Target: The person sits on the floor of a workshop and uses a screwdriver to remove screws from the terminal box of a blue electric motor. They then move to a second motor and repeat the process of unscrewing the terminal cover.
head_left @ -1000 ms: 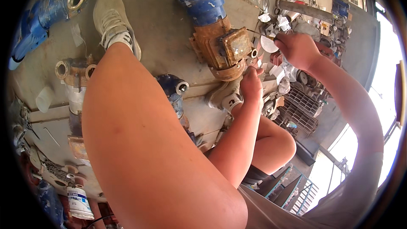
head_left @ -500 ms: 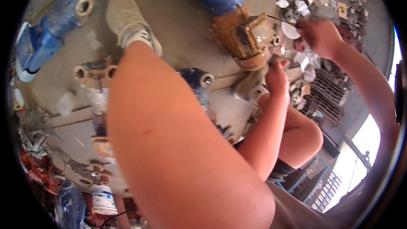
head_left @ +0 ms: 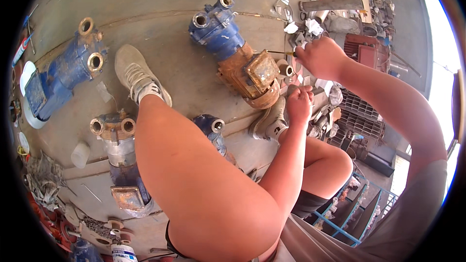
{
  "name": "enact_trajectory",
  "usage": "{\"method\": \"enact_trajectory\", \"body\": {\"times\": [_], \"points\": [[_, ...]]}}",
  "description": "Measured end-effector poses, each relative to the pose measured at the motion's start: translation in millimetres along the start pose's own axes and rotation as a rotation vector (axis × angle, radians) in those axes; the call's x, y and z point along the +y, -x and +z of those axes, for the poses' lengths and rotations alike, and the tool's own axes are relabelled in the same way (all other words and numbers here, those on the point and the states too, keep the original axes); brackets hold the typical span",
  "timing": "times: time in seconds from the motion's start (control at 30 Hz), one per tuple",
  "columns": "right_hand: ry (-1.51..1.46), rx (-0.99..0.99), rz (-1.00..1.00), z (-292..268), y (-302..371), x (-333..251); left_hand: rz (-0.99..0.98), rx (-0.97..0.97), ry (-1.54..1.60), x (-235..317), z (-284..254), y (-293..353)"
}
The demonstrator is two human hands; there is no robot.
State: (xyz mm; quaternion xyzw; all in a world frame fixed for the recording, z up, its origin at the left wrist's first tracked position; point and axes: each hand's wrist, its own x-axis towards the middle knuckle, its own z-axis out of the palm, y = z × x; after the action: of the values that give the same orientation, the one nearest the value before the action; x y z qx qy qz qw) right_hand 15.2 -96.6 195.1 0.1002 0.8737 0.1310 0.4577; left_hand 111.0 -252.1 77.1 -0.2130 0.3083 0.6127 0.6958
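A blue and rust-brown motor pump (head_left: 242, 63) lies on the floor ahead, its rusty square terminal box facing up. My right hand (head_left: 323, 59) is closed round the handle of a screwdriver (head_left: 294, 54), whose thin shaft points left just above the box. Beside the motor's rusty end cover, my left hand (head_left: 300, 104) is closed with bent fingers. A grey piece (head_left: 291, 89) shows at its fingertips, and I cannot make out what it is. My bare legs frame the left forearm, and one shoe (head_left: 269, 122) rests by the motor's end.
More blue pumps lie around: one at the far left (head_left: 65, 75), one beside my left leg (head_left: 121, 160) and one partly hidden behind it (head_left: 213, 128). Metal parts, crumpled white paper (head_left: 314, 27) and grey grates (head_left: 357, 116) crowd the right. A white bottle (head_left: 124, 252) stands at the lower left.
The view has shifted, showing more of the pump's blue end. My right hand still holds the screwdriver, and my left hand stays by the motor's end.
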Motion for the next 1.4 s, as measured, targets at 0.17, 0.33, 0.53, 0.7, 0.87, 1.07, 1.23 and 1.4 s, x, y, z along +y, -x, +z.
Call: {"method": "enact_trajectory", "body": {"times": [0.17,0.33,0.53,0.7,0.87,1.07,1.23,1.4], "points": [[-0.279,-0.136,0.236,-3.7,-10.1,-20.2,0.036,-0.055,-0.119,19.6,-7.1,1.6],[-1.265,-0.449,0.686,-15.5,-30.7,0.0,-0.006,-0.015,-0.103,27.4,-16.8,-7.2],[-0.318,0.108,0.222,82.4,13.4,13.0,-0.050,0.038,-0.047,16.5,1.8,2.0],[-0.030,-0.054,-0.058,-11.1,4.7,0.6,0.014,0.062,-0.032,45.2,-0.7,-5.5],[-0.727,-0.159,0.351,17.7,-16.1,10.9,0.027,0.068,-0.038,47.3,-5.8,-3.7],[-0.940,-0.352,0.406,29.3,-15.3,24.0,-0.016,0.067,-0.101,47.8,-11.9,-6.9],[-0.091,-0.116,-0.001,-13.5,0.5,9.7,-0.034,0.072,-0.008,61.0,-2.4,-2.8],[-0.275,-0.199,0.089,-13.1,-19.4,8.4,0.003,0.088,-0.023,63.6,-10.2,-6.7]]}}
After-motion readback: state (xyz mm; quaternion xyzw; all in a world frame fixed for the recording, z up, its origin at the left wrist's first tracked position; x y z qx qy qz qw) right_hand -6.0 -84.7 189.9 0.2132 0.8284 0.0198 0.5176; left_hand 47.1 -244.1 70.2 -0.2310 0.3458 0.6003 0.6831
